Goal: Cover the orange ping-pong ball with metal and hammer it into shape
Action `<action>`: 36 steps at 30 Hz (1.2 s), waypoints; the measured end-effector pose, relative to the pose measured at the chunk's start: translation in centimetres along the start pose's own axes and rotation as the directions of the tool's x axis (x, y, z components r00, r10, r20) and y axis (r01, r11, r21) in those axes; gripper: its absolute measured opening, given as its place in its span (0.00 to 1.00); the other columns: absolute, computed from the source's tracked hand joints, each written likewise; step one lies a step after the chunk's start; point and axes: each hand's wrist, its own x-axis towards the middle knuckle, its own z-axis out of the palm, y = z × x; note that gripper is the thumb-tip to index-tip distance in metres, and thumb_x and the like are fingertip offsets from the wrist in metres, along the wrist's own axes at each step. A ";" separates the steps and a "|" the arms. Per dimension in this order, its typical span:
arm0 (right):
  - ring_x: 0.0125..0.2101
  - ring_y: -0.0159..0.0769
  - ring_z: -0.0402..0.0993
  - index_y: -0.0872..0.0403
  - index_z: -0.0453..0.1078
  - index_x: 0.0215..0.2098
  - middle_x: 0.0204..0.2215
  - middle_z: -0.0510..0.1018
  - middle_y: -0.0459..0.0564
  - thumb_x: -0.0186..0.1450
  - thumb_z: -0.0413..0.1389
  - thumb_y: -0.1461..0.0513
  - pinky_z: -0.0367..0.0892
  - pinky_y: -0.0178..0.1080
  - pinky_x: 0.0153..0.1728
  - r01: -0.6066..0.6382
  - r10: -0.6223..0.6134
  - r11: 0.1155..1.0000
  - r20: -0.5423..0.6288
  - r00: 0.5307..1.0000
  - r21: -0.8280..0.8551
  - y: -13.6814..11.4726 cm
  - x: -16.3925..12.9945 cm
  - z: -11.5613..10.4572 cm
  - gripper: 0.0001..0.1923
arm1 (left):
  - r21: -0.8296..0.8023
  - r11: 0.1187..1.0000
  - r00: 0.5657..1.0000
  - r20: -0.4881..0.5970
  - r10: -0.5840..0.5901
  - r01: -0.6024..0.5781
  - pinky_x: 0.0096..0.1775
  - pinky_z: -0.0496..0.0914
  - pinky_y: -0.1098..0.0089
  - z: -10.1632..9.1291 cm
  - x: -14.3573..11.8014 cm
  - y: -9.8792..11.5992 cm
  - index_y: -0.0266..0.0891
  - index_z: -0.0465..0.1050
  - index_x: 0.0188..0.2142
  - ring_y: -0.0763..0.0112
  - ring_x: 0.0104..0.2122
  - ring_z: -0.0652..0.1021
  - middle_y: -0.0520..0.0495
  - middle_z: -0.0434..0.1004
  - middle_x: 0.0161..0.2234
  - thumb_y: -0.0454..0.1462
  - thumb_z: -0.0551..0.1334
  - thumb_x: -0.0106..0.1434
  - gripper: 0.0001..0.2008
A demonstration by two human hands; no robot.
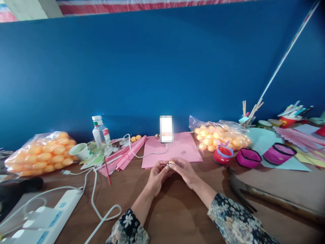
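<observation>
Pinching one small orange ball [171, 163], left hand [157, 175], right hand [185, 171] (both grips closed on it).

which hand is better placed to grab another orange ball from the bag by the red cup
Probably the right hand: that bag of orange balls lies on its side of the table, past the red cup. The left hand would cross over. Both now pinch a small orange ball.

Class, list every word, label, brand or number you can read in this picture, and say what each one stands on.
None can be read.
Bottle label: red and white, print too small.
Phone screen: blurred out.
Paper cup: green pattern, no legible words.
Power strip: blue marks, unreadable.
</observation>
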 end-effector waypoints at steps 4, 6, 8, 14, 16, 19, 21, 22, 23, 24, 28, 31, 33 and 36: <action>0.39 0.38 0.70 0.52 0.70 0.41 0.37 0.76 0.48 0.56 0.58 0.56 0.63 0.42 0.43 0.056 -0.056 0.998 -0.007 0.998 -0.031 -0.1 -0.1 0.1 0.15 | -0.040 0.999 1.000 -0.005 -0.002 0.001 0.42 0.68 0.70 -0.2 0.1 -0.1 0.38 0.68 0.37 0.73 0.37 0.75 0.48 0.75 0.37 0.35 0.63 0.54 0.10; 0.43 0.40 0.69 0.51 0.69 0.43 0.40 0.75 0.49 0.57 0.57 0.56 0.61 0.44 0.47 0.069 -0.069 0.997 0.010 0.998 -0.026 -0.2 -0.1 0.0 0.16 | -0.081 0.997 1.000 -0.004 -0.016 0.016 0.44 0.67 0.69 -0.2 0.2 0.0 0.39 0.69 0.39 0.72 0.39 0.74 0.47 0.75 0.38 0.35 0.62 0.55 0.11; 0.44 0.41 0.68 0.51 0.69 0.44 0.42 0.75 0.49 0.56 0.57 0.57 0.59 0.45 0.49 0.077 -0.077 0.997 0.024 0.997 -0.012 -0.2 -0.1 0.0 0.17 | -0.102 0.994 0.999 -0.012 -0.031 0.030 0.44 0.67 0.69 -0.1 0.2 0.0 0.39 0.69 0.40 0.71 0.39 0.74 0.46 0.75 0.40 0.36 0.62 0.54 0.12; 0.43 0.40 0.68 0.52 0.70 0.42 0.41 0.75 0.48 0.54 0.59 0.60 0.59 0.44 0.49 -0.006 0.004 0.999 0.032 0.999 0.050 0.2 -0.1 -0.4 0.17 | -0.065 0.997 0.999 -0.024 -0.046 0.045 0.42 0.68 0.70 -0.2 0.2 0.0 0.38 0.70 0.39 0.72 0.38 0.75 0.46 0.75 0.39 0.35 0.65 0.52 0.14; 0.42 0.38 0.68 0.52 0.70 0.42 0.39 0.76 0.48 0.53 0.59 0.61 0.59 0.43 0.47 -0.039 0.034 0.993 0.050 0.998 0.112 0.3 -0.1 -0.5 0.16 | -0.062 0.996 0.998 -0.024 -0.059 0.058 0.42 0.68 0.71 -0.2 0.2 0.1 0.37 0.70 0.38 0.72 0.37 0.75 0.47 0.75 0.38 0.35 0.65 0.51 0.14; 0.39 0.36 0.69 0.53 0.70 0.40 0.37 0.76 0.48 0.52 0.60 0.63 0.61 0.41 0.43 -0.085 0.070 0.974 0.077 0.995 0.210 0.4 -0.1 -0.6 0.15 | -0.056 0.996 0.998 -0.006 -0.070 0.070 0.41 0.68 0.70 -0.2 0.1 0.2 0.36 0.71 0.38 0.72 0.36 0.75 0.47 0.75 0.38 0.35 0.65 0.51 0.13; 0.37 0.35 0.69 0.53 0.70 0.38 0.35 0.76 0.47 0.52 0.60 0.63 0.61 0.39 0.41 -0.099 0.084 0.964 0.070 0.994 0.246 0.3 -0.2 -0.5 0.14 | -0.048 0.996 0.998 0.006 -0.069 0.069 0.41 0.68 0.70 -0.1 0.1 0.2 0.36 0.71 0.38 0.72 0.36 0.75 0.47 0.75 0.38 0.35 0.65 0.51 0.13; 0.35 0.34 0.69 0.53 0.70 0.37 0.34 0.76 0.47 0.52 0.60 0.63 0.61 0.38 0.40 -0.101 0.089 0.962 0.061 0.994 0.253 0.2 -0.2 -0.4 0.13 | -0.042 0.997 0.998 0.012 -0.068 0.068 0.41 0.68 0.70 -0.1 0.1 0.2 0.36 0.71 0.38 0.72 0.36 0.75 0.47 0.75 0.38 0.35 0.65 0.51 0.13; 0.34 0.33 0.69 0.53 0.70 0.36 0.33 0.75 0.47 0.52 0.60 0.62 0.62 0.37 0.38 -0.102 0.092 0.962 0.052 0.994 0.255 0.1 -0.2 -0.3 0.12 | -0.034 0.997 0.998 0.017 -0.067 0.067 0.41 0.68 0.70 -0.1 0.0 0.1 0.36 0.71 0.37 0.72 0.35 0.75 0.47 0.75 0.37 0.35 0.65 0.51 0.13; 0.33 0.32 0.69 0.54 0.70 0.35 0.32 0.75 0.46 0.52 0.60 0.62 0.61 0.36 0.37 -0.101 0.093 0.962 0.045 0.995 0.254 0.0 -0.2 -0.2 0.11 | -0.028 0.997 0.997 0.021 -0.068 0.068 0.41 0.68 0.69 -0.1 0.0 0.1 0.36 0.72 0.37 0.72 0.35 0.75 0.47 0.75 0.37 0.35 0.66 0.50 0.13; 0.33 0.32 0.69 0.54 0.69 0.35 0.32 0.75 0.47 0.53 0.59 0.61 0.61 0.36 0.35 -0.103 0.100 0.958 0.025 0.995 0.268 -0.2 -0.3 0.1 0.10 | -0.019 0.997 0.998 0.007 -0.070 0.070 0.40 0.69 0.70 0.0 0.1 0.1 0.36 0.72 0.37 0.71 0.35 0.75 0.46 0.75 0.36 0.36 0.66 0.50 0.13; 0.33 0.32 0.69 0.53 0.69 0.36 0.33 0.74 0.46 0.52 0.59 0.63 0.61 0.36 0.35 -0.101 0.092 0.955 0.048 0.995 0.277 -0.2 -0.3 0.1 0.12 | -0.018 0.998 0.998 -0.007 -0.063 0.062 0.38 0.69 0.71 0.0 0.1 0.0 0.36 0.72 0.37 0.73 0.33 0.75 0.47 0.75 0.35 0.36 0.64 0.52 0.12; 0.32 0.32 0.68 0.53 0.68 0.35 0.32 0.74 0.45 0.52 0.59 0.63 0.61 0.35 0.34 -0.098 0.086 0.959 0.056 0.995 0.268 -0.1 -0.3 0.2 0.11 | -0.001 0.999 0.999 -0.006 -0.053 0.053 0.38 0.69 0.72 0.0 0.1 -0.2 0.36 0.72 0.38 0.73 0.33 0.75 0.47 0.76 0.35 0.36 0.64 0.52 0.12; 0.29 0.31 0.68 0.53 0.67 0.32 0.29 0.74 0.44 0.54 0.58 0.61 0.61 0.35 0.31 -0.091 0.090 0.962 0.014 0.996 0.257 0.1 -0.3 0.3 0.08 | 0.037 0.999 1.000 0.002 -0.030 0.030 0.39 0.69 0.71 0.0 0.1 -0.4 0.36 0.72 0.37 0.72 0.34 0.76 0.46 0.76 0.35 0.35 0.65 0.51 0.13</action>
